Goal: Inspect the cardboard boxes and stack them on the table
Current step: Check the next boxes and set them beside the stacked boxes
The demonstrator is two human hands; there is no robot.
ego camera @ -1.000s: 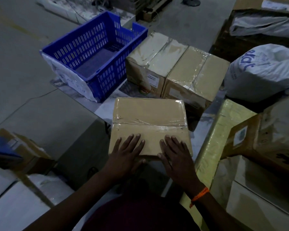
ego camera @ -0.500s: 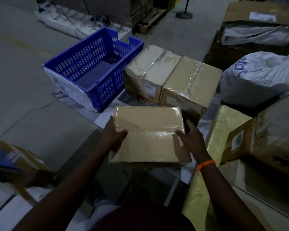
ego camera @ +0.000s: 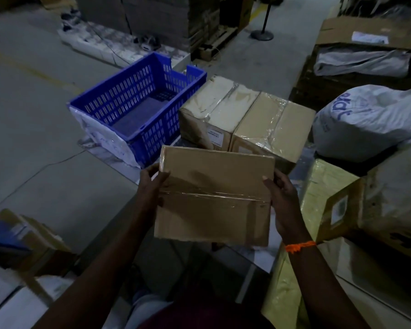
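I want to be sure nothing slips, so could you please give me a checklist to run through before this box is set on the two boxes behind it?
1. Both hands on the box: ok. Left hand holds its left edge, right hand its right edge.
2. Box lifted off the table: ok, it is tilted towards the camera.
3. Tape seam across the box: ok, unbroken where visible.
4. Near edge of the box: cannot tell, it looks ragged in dim light.
5. Tops of the two boxes: ok, nothing lies on them.
6. Crate out of the way: ok, it stands to their left.
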